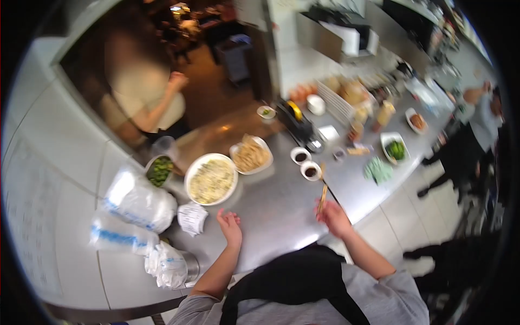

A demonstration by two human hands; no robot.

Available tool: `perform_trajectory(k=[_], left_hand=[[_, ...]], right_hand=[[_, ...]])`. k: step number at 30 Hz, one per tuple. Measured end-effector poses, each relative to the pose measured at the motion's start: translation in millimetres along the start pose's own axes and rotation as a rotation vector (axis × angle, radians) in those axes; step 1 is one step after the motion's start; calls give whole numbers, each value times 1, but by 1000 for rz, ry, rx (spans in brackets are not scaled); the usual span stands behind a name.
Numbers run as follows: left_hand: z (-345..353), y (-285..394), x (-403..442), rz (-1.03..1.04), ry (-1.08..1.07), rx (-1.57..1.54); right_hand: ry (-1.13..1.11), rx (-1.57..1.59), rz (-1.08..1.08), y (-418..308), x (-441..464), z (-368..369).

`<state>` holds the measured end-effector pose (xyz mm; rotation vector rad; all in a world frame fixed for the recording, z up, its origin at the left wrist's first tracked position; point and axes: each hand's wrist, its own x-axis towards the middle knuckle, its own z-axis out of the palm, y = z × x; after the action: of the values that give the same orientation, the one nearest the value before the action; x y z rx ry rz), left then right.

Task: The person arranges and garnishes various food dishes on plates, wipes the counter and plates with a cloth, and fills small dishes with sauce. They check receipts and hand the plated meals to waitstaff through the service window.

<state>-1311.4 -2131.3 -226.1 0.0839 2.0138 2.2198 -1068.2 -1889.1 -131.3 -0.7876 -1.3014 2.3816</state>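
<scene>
My left hand (231, 227) hovers over the near side of the steel counter, holding nothing, its fingers loosely bent and thumb apart. Just beyond it are a white bowl (211, 180) of pale shredded food and a smaller white dish (251, 154) of light brown strips. A crumpled printed receipt (192, 219) lies to its left. In my right hand (334, 219) is a slim tan wooden stick (323, 198), pointing away from me; whether it is one piece or a pair I cannot tell. Two small white cups of dark sauce (310, 171) stand beyond its tip.
Plastic-wrapped stacks (142, 200) and a bowl of green pieces (160, 171) line the left. A black device (298, 125), a green cloth (378, 170) and a dish of green vegetables (395, 149) occupy the right. A person (146, 92) stands across the counter; others are at right.
</scene>
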Motion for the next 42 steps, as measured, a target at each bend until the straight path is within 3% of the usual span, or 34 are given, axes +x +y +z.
perform_trajectory(k=[2,4,8,10,11,13,14,16,17,18,20,22,24,26,28,30,31,32,34,35,36,38,42], left_hand=[[10,-3,-34,-81,-130,31],[31,-3,-61,55,-214,-14],[87,15,-121,44,-449,34],[111,18,-134,103,-828,16],[121,25,-142,83,-824,32],[146,41,-153,-192,-1334,182],[156,45,-157,-202,-1330,193],[175,52,-165,-340,-1791,282],[181,55,-166,-419,-1866,306],[184,55,-169,-430,-1876,318],[194,55,-172,-619,-1900,218],[197,45,-173,-342,-2006,351],[214,71,-173,-429,-2023,397],[220,84,-179,-456,-1979,548],[214,77,-177,-415,-2022,540],[217,86,-184,-528,-1894,549],[214,93,-190,-730,-1760,393],[212,98,-193,-755,-1765,405],[207,105,-195,-855,-1583,411],[201,106,-193,-836,-1549,352],[190,102,-187,-855,-1532,372],[171,90,-175,-745,-1497,486],[162,94,-195,-891,-1340,490]], right_hand=[[40,-8,-138,-42,-20,-21],[110,14,-212,-75,-39,-35],[157,26,-242,-105,-63,-62],[127,58,-241,-109,-61,-81],[132,35,-226,-107,-59,-93],[209,-70,-163,-98,-56,-109],[206,-59,-154,-89,-51,-119],[236,-247,-56,-68,-38,-145],[251,-363,-39,-64,-31,-153],[262,-348,-35,-53,-26,-156],[591,-1370,-729,-38,-12,-164],[405,-1414,-747,-36,-26,-166],[73,-1022,-603,-42,-54,-163],[-287,-696,-81,-21,-68,-188],[-287,-601,17,21,-67,-233],[-46,-218,269,57,-55,-291],[154,-8,248,57,-48,-309],[352,196,225,55,-39,-326],[555,404,24,62,-8,-373],[471,414,-90,72,7,-404],[641,599,-60,60,21,-409],[776,623,-39,32,36,-415],[736,674,-23,46,85,-449]])
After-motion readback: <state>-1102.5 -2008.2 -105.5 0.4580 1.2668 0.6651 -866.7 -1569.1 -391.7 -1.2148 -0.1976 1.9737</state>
